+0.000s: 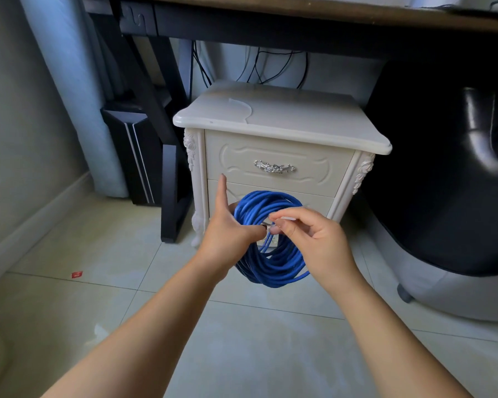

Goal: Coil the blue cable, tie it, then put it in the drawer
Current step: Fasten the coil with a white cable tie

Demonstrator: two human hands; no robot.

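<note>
Now, with the blue cable [273,268] already wound into a coil and held in the air just in front of the white nightstand [270,119], we are at the tying. Our left hand [230,231] has its grip closed round the coil's left side, forefinger sticking up free. Our right hand [319,239] pinches a thin white strip [285,218], likely the tie, at the same spot. We should clamp the left grip so no loop slips, pass the strip round every strand and cinch it snug. The upper drawer [242,168] is closed and will need opening afterwards.
</note>
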